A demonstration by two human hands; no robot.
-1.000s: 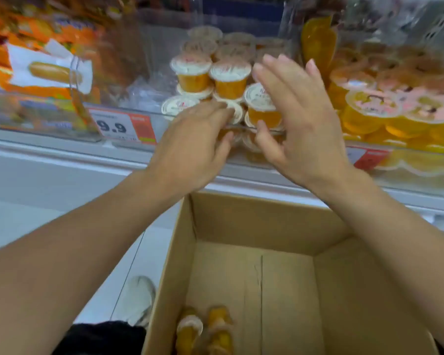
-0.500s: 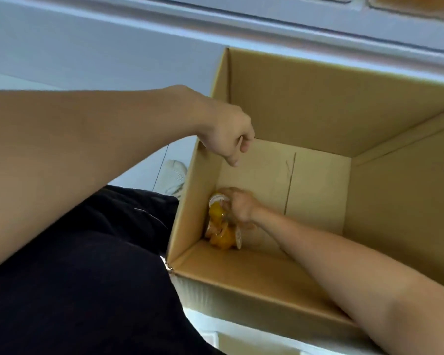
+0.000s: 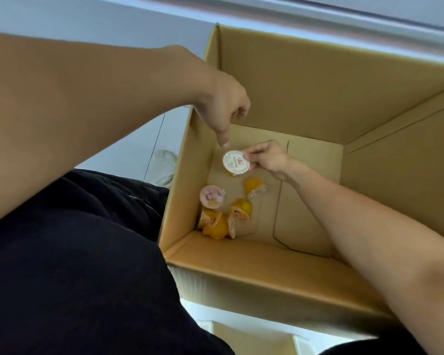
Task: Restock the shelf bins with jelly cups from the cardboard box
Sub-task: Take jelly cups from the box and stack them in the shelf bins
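Pinching a white-lidded jelly cup (image 3: 235, 162) in my right hand (image 3: 268, 158) deep inside the cardboard box (image 3: 305, 80), my left hand (image 3: 224, 108) hangs loosely curled above, holding nothing; more orange jelly cups (image 3: 222, 216) lie on the box floor.

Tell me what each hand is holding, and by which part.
The right hand pinches a white-lidded orange jelly cup by its lid rim. The left hand holds nothing, fingers loosely curled.
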